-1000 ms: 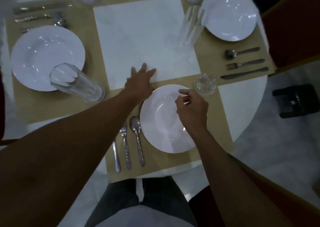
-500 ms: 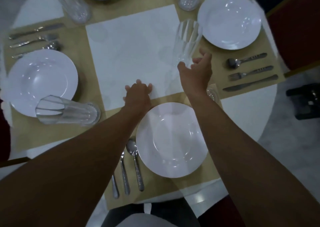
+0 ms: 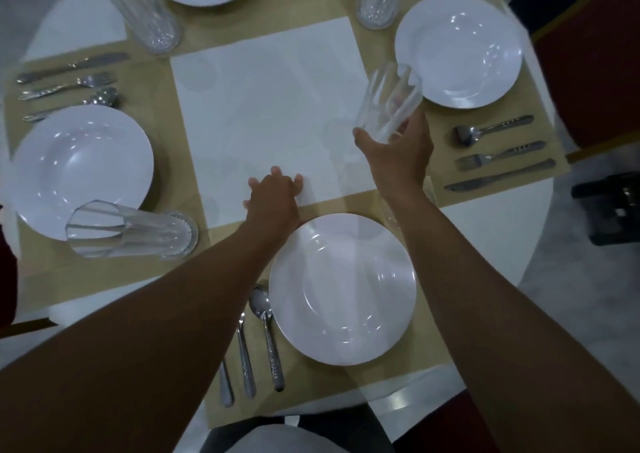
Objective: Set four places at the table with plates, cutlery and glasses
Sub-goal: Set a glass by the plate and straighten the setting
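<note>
Plates (image 3: 343, 290) and cutlery (image 3: 263, 342) are sitting at all four places; my right hand (image 3: 398, 155) is gripping the right-side glass (image 3: 388, 103), left hand (image 3: 273, 196) resting open on the table (image 3: 270, 106)

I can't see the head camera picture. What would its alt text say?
A person's right-hand grip holds a tall clear glass tilted beside the far-right plate; the left-hand grip rests on the white table. Four white plates, cutlery and more glasses sit on tan placemats.
</note>
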